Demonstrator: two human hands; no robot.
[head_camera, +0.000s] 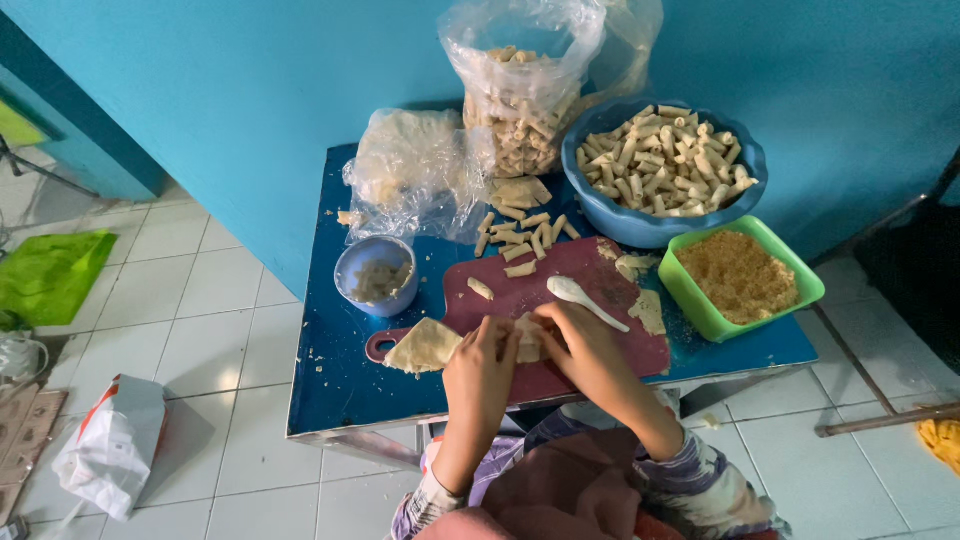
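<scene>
Both hands, left hand and right hand, fingers closed around a dough wrapper, on maroon cutting board, white spoon just beside, blue worktop.

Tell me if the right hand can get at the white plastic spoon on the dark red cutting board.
Probably yes. The white plastic spoon lies uncovered on the dark red cutting board, just beyond the right hand, with nothing between them. The hand's fingers are busy on a pale dough piece, though.
</scene>
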